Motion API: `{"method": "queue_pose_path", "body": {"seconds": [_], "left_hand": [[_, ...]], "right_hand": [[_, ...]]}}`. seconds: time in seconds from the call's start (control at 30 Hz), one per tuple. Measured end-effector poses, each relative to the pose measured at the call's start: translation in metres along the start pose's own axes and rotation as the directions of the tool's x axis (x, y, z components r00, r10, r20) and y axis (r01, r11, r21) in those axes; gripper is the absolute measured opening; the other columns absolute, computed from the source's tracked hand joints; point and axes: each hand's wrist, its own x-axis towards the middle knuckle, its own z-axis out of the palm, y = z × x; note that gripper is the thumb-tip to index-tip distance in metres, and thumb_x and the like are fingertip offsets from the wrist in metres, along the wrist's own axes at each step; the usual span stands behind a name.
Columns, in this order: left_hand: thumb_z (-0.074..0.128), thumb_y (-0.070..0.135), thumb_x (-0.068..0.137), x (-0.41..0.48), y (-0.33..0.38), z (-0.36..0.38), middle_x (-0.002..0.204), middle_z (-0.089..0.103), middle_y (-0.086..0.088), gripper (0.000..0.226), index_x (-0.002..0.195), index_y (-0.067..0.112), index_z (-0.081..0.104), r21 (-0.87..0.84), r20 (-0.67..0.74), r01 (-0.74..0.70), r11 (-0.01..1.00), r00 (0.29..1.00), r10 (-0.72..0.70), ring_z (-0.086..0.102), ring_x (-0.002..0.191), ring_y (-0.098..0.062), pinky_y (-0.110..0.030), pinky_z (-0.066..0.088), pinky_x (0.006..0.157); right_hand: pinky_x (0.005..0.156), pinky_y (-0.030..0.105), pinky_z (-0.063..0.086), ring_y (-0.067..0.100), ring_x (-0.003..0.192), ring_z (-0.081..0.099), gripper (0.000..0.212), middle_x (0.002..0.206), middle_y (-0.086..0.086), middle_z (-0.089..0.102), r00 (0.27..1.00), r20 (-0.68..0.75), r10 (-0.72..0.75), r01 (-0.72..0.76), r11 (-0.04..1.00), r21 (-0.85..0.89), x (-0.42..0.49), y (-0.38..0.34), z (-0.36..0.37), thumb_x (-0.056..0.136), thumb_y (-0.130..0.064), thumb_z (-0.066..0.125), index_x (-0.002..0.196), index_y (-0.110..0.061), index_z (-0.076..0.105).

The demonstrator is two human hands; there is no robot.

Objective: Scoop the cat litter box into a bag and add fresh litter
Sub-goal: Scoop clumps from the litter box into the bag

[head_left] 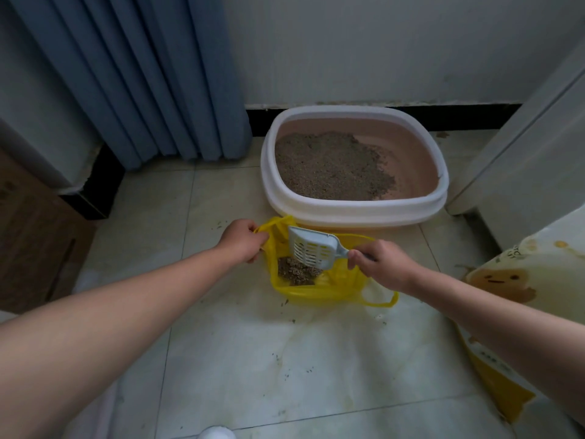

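We see the scene through one wide-angle camera worn on the head, facing forward and tilted steeply down at the tiled floor (285, 359). Our left hand (242, 240) and right hand (383, 264) reach in from the bottom corners to mid-frame, close to the lens. The litter box (354, 210) lies just beyond them, against the wall (380, 42) that fills the top. Straight edges bow near the borders.

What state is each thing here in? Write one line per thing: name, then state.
Litter box: uncovered, partly filled, its right part bare.
Yellow plastic bag: held open, some litter inside.
Litter scoop: tipped over the bag, looks empty.
Left hand: grips the bag's rim.
Right hand: grips the scoop's handle.
Fresh litter sack: stands at the right; open or sealed, cannot tell.
Floor: strewn with stray grains.
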Motion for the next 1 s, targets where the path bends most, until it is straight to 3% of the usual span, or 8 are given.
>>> {"method": "queue_pose_path", "body": {"seconds": [0.2, 0.4, 0.53, 0.63, 0.73, 0.8, 0.93, 1.0], "left_hand": [[0.059, 0.017, 0.090, -0.004, 0.002, 0.000, 0.059, 0.064, -0.011, 0.014, 0.081, 0.006, 0.063, 0.037, 0.002, -0.011, 0.999, 1.000, 0.011, 0.057, 0.051, -0.025, -0.032, 0.053, 0.058], [0.059, 0.019, 0.091, -0.003, 0.003, -0.002, 0.053, 0.061, -0.008, 0.016, 0.082, 0.006, 0.062, 0.043, -0.003, -0.040, 0.998, 0.999, 0.040, 0.055, 0.048, -0.024, -0.029, 0.049, 0.056], [0.061, 0.039, 0.090, -0.002, 0.001, -0.001, 0.070, 0.066, -0.006, 0.026, 0.083, 0.015, 0.061, 0.042, -0.015, -0.120, 0.992, 0.993, 0.121, 0.063, 0.063, -0.024, -0.036, 0.052, 0.065], [0.056, 0.051, 0.095, -0.002, 0.004, -0.003, 0.085, 0.064, 0.004, 0.029, 0.089, 0.023, 0.061, 0.064, -0.070, -0.226, 0.972, 0.971, 0.231, 0.061, 0.081, -0.017, -0.033, 0.046, 0.069], [0.054, 0.046, 0.097, 0.003, 0.010, -0.006, 0.093, 0.063, 0.005, 0.022, 0.092, 0.026, 0.061, 0.096, -0.136, -0.348, 0.932, 0.923, 0.359, 0.060, 0.087, -0.016, -0.031, 0.044, 0.070], [0.057, 0.044, 0.096, 0.009, 0.015, -0.008, 0.105, 0.061, 0.004, 0.022, 0.105, 0.025, 0.063, 0.162, -0.167, -0.409, 0.898, 0.885, 0.434, 0.059, 0.095, -0.015, -0.030, 0.044, 0.074], [0.063, 0.044, 0.092, 0.019, 0.026, -0.004, 0.124, 0.054, 0.002, 0.042, 0.126, 0.019, 0.060, 0.313, -0.125, -0.535, 0.785, 0.796, 0.593, 0.048, 0.117, -0.015, -0.030, 0.042, 0.092], [0.065, 0.045, 0.091, 0.024, 0.032, 0.000, 0.126, 0.054, 0.001, 0.046, 0.127, 0.017, 0.061, 0.388, -0.066, -0.622, 0.680, 0.717, 0.693, 0.046, 0.120, -0.015, -0.031, 0.041, 0.097]], "right_hand": [[0.057, 0.030, 0.039, 0.011, 0.045, 0.044, 0.050, 0.045, -0.007, 0.051, 0.988, 0.090, 0.124, -0.140, 0.968, 0.208, -0.004, -0.003, 0.008, 0.102, -0.035, 0.044, 0.065, -0.014, 0.069], [0.056, 0.032, 0.038, 0.010, 0.043, 0.042, 0.048, 0.043, -0.007, 0.049, 0.984, 0.092, 0.149, -0.167, 0.961, 0.220, -0.006, -0.002, 0.006, 0.100, -0.033, 0.045, 0.064, -0.013, 0.069], [0.059, 0.038, 0.046, 0.014, 0.050, 0.047, 0.039, 0.051, -0.004, 0.051, 0.994, -0.050, 0.095, -0.091, 0.993, 0.075, -0.007, 0.006, 0.010, 0.096, -0.043, 0.048, 0.070, -0.022, 0.069], [0.052, 0.038, 0.042, 0.013, 0.052, 0.050, 0.034, 0.053, -0.003, 0.053, 0.980, -0.198, 0.011, 0.007, 0.996, 0.086, -0.007, 0.008, 0.007, 0.085, -0.052, 0.050, 0.071, -0.024, 0.065], [0.049, 0.034, 0.034, 0.006, 0.049, 0.044, 0.024, 0.053, -0.004, 0.053, 0.939, -0.344, -0.022, 0.081, 0.984, 0.158, -0.004, 0.007, -0.006, 0.087, -0.038, 0.059, 0.071, -0.022, 0.066], [0.050, 0.032, 0.031, 0.005, 0.048, 0.042, 0.022, 0.053, -0.005, 0.051, 0.908, -0.420, -0.017, 0.106, 0.976, 0.189, 0.000, 0.006, -0.016, 0.089, -0.030, 0.061, 0.071, -0.020, 0.067], [0.049, 0.032, 0.034, 0.006, 0.049, 0.045, 0.025, 0.054, -0.006, 0.054, 0.860, -0.507, 0.061, 0.040, 0.982, 0.186, 0.015, 0.011, -0.035, 0.091, -0.035, 0.061, 0.072, -0.020, 0.065], [0.049, 0.032, 0.035, 0.009, 0.051, 0.048, 0.030, 0.056, -0.006, 0.054, 0.843, -0.530, 0.092, -0.050, 0.994, 0.092, 0.026, 0.011, -0.047, 0.090, -0.044, 0.058, 0.073, -0.021, 0.064]]}}
